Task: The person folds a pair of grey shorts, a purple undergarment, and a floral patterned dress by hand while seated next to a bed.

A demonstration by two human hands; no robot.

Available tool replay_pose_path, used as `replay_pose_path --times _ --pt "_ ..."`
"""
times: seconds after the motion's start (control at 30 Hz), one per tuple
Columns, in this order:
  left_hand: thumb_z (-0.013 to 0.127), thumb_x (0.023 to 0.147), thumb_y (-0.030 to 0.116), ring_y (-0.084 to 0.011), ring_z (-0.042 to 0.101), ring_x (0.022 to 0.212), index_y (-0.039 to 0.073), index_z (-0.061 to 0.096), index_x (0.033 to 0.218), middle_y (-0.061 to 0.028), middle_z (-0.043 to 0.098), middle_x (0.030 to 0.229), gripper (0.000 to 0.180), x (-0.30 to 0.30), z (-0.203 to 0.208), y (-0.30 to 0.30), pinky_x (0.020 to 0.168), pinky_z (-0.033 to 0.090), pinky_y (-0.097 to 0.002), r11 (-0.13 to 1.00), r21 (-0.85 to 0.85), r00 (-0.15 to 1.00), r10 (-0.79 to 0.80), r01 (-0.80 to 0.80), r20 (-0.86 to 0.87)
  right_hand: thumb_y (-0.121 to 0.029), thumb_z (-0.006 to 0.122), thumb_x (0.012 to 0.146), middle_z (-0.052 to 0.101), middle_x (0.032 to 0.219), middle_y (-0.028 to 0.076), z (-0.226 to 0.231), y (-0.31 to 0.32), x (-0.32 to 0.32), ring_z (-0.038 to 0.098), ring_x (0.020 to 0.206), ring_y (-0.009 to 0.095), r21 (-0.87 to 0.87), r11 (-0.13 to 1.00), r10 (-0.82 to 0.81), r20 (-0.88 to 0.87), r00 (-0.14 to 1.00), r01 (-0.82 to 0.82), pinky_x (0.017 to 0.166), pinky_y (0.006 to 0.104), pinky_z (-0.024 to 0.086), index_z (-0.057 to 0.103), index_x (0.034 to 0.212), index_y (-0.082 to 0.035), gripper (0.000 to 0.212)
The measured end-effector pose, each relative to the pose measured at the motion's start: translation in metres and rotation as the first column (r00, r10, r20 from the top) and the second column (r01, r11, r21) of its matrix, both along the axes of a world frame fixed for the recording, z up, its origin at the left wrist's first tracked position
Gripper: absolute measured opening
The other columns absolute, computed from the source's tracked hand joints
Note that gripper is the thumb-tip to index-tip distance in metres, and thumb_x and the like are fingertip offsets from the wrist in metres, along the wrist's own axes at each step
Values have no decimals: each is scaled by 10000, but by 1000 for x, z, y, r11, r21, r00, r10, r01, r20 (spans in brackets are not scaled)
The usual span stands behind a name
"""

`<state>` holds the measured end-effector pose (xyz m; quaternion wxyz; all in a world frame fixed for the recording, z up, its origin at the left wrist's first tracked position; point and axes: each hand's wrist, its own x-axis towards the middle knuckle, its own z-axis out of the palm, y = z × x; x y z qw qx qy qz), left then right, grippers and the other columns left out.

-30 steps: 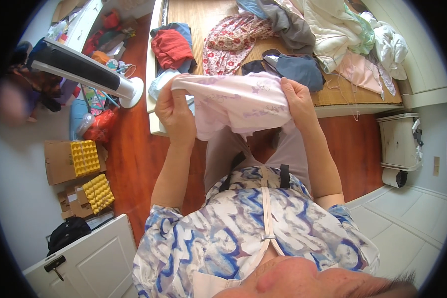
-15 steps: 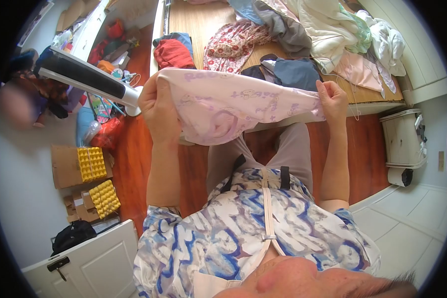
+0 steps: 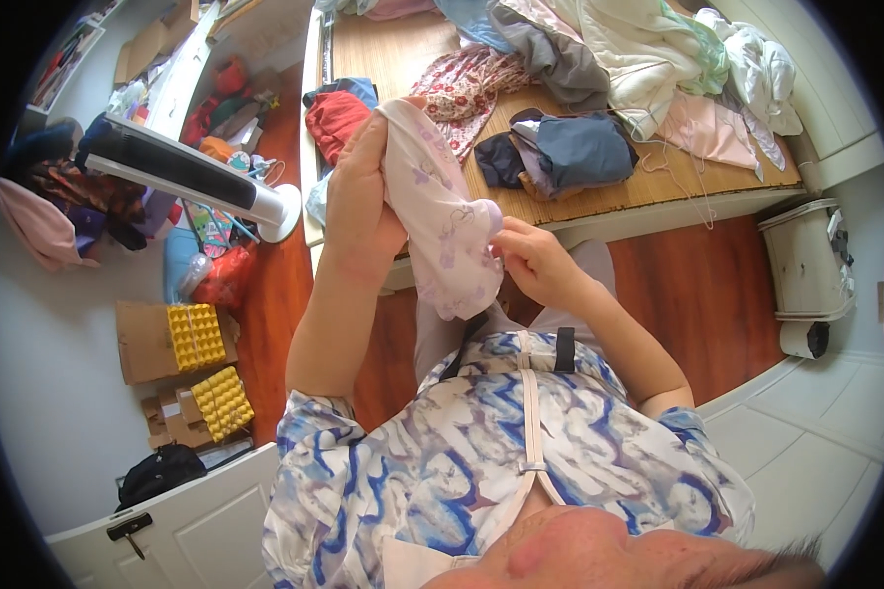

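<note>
A thin pale pink garment (image 3: 432, 221) with a purple print hangs in front of me, gathered into a narrow shape. My left hand (image 3: 361, 191) is closed on its upper left side, with part of the cloth hidden by the fingers. Lower down, my right hand (image 3: 540, 263) pinches its right edge, close to a purple trim. What kind of garment it is, the folds do not show. Beyond it on the low wooden platform (image 3: 481, 182) lie a folded red cloth (image 3: 338, 126) and a red-flowered garment (image 3: 471, 83).
Folded dark blue clothes (image 3: 584, 149) lie near the platform's front edge. Behind them are a grey garment (image 3: 555, 61) and a cream quilt (image 3: 638, 59). A tower fan (image 3: 182, 167) stands at left, with yellow egg trays (image 3: 196, 336) nearer. A white bin-like container (image 3: 810, 260) is at right.
The pink garment was stretched sideways between both hands; now it hangs bunched and upright. My right hand has moved left and nearer, and my left hand has shifted slightly right.
</note>
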<state>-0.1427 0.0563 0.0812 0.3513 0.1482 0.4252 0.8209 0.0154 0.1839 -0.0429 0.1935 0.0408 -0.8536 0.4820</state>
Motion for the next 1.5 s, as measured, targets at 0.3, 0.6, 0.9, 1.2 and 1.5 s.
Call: replay_pose_path --times 0.3,0.6,0.9,1.2,1.5 --pt "414 1024 241 -157 633 902 0 592 1198 -77 643 1013 346 12 13 -10 787 536 -327 999 11 997 -45 46 -63 -19 555 794 589 1100 182 -53 -3 -23 629 958 359 351 915 94 290 953 -197 810 442 521 620 1113 -82 332" --pt "521 992 186 -133 658 878 -9 652 1089 -79 677 975 254 -63 -20 -62 770 532 -256 952 -114 894 220 -284 -390 -168 622 849 621 944 97 -5 95 17 623 920 292 710 644 -501 110 859 285 738 427 549 635 866 -63 107" --pt "681 861 118 -203 597 1049 62 626 1230 -114 640 1156 377 -58 -76 -32 874 474 -313 762 -368 315 -225 -532 -922 -16 671 762 595 723 107 103 70 21 564 689 269 334 886 -230 -284 931 321 609 336 457 633 807 -24 59" --pt "678 869 64 -88 583 900 -9 627 1122 -37 643 1005 268 26 -44 -7 777 475 -239 912 -257 651 -409 320 -640 -154 744 726 577 661 83 107 41 11 550 656 272 289 924 -200 -197 960 251 562 354 449 593 722 -63 176" --pt "651 890 13 -38 558 756 -43 673 967 -3 651 840 98 4 -44 -36 656 452 -190 941 -280 733 -326 191 -597 -176 740 765 542 731 150 68 69 22 538 759 339 343 916 107 292 950 -209 679 403 438 592 748 -28 210"
